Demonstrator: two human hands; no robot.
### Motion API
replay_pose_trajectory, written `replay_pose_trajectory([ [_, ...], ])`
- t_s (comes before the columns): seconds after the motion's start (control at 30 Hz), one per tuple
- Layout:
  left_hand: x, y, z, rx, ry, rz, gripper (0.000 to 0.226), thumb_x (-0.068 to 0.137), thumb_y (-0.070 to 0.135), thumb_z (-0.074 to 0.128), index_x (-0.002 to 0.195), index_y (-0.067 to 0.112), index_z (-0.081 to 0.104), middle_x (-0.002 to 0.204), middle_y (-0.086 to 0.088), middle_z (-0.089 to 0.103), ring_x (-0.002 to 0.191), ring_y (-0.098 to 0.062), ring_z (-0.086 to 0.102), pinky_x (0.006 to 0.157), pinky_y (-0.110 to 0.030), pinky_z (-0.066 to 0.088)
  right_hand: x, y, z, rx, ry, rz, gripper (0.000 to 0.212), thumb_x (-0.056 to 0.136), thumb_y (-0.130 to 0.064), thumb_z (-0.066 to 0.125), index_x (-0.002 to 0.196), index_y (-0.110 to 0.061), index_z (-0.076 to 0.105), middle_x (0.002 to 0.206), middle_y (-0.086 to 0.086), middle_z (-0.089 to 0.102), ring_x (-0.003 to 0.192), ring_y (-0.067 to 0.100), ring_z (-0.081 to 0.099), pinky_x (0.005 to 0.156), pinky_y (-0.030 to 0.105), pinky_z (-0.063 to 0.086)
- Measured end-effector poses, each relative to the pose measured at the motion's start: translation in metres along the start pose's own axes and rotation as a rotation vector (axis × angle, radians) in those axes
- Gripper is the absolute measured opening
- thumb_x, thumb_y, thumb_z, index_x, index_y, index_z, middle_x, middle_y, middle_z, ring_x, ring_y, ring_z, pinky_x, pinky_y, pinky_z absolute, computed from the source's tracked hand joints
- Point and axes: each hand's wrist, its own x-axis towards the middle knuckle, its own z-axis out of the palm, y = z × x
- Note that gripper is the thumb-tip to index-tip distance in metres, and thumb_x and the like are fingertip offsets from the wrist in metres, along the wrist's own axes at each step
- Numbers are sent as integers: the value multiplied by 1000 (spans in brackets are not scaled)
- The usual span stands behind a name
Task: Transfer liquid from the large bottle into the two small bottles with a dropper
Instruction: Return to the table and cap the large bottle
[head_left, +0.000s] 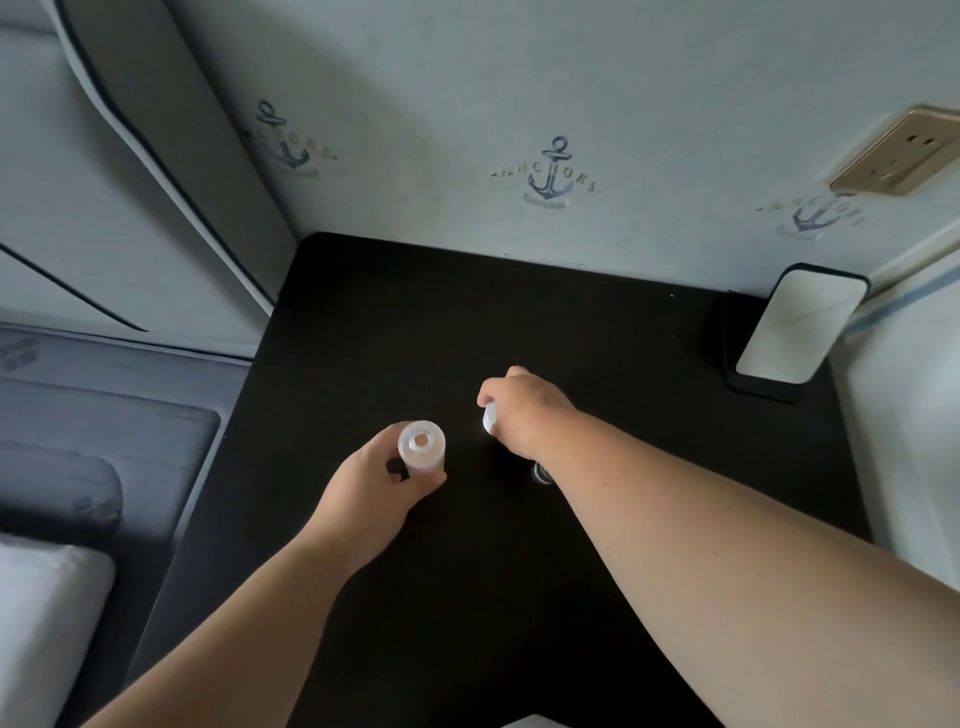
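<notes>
My left hand grips the large clear bottle, which stands upright on the black table with its mouth uncapped. To its right, my right hand has its fingers curled round a small white object, likely a cap or the dropper's bulb; most of it is hidden. Beneath my right wrist a bit of clear glass shows, perhaps a small bottle. No other small bottle can be seen.
A phone leans on a dark stand at the table's back right corner. A wall with anchor prints rises right behind the table, with a socket at upper right. A grey bed lies to the left.
</notes>
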Motion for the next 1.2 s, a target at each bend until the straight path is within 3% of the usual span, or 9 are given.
replay_pose_trajectory([
  [0.17, 7, -2, 4, -28, 43, -30, 27, 89, 39, 72, 105, 54, 56, 101, 33, 63, 96, 1, 63, 76, -19, 45, 0, 8, -1, 142, 124, -5, 49, 97, -12, 62, 142, -26, 50, 137, 7, 49, 113, 28, 57, 90, 38, 55],
  [0.3, 8, 2, 6, -39, 62, -36, 17, 89, 46, 68, 104, 43, 59, 95, 24, 66, 89, 1, 64, 71, -22, 45, -9, 24, -1, 585, 250, -76, 35, 99, -28, 53, 133, -34, 56, 121, -3, 59, 98, 16, 61, 70, 29, 47],
  [0.4, 5, 10, 7, -58, 43, 2, 17, 89, 45, 69, 99, 50, 57, 99, 30, 63, 90, 10, 60, 71, -23, 45, -22, 34, 0, 896, 222, -169, 34, 97, -30, 52, 128, -37, 61, 119, -6, 61, 93, 11, 68, 71, 26, 47],
  [0.57, 1, 25, 11, -28, 36, 24, 24, 86, 48, 70, 100, 59, 54, 100, 24, 63, 93, 4, 61, 74, -22, 46, -48, 49, 4, 1212, 215, -306, 30, 102, -23, 52, 123, -35, 70, 117, -1, 65, 83, 9, 69, 72, 29, 49],
  [0.77, -3, 43, 13, 74, 41, 91, 25, 85, 49, 71, 96, 61, 52, 99, 17, 62, 87, 10, 56, 69, -25, 49, -66, 63, -3, 981, 280, -381, 32, 103, -32, 52, 130, -46, 61, 113, -11, 63, 91, -1, 65, 72, 18, 50],
  [0.9, -4, 50, 14, 180, 54, 125, 19, 83, 52, 71, 92, 50, 54, 91, 16, 59, 84, 4, 56, 62, -22, 42, -74, 66, -8, 847, 334, -415, 35, 103, -38, 54, 135, -52, 54, 125, -19, 59, 113, 1, 59, 89, 20, 49],
  [1.03, -3, 54, 17, 313, 27, 118, 31, 84, 54, 70, 106, 50, 50, 97, 21, 54, 83, -2, 55, 63, -19, 38, -81, 62, -10, 602, 410, -466, 41, 105, -30, 54, 145, -41, 51, 128, -21, 54, 118, 0, 52, 92, 13, 41],
  [1.2, 0, 56, 24, 358, 8, 75, 35, 84, 55, 70, 112, 44, 53, 96, 19, 54, 81, -3, 54, 61, -20, 37, -87, 62, -13, 427, 437, -451, 44, 106, -27, 52, 149, -32, 49, 136, -9, 56, 124, 10, 52, 98, 22, 42],
])
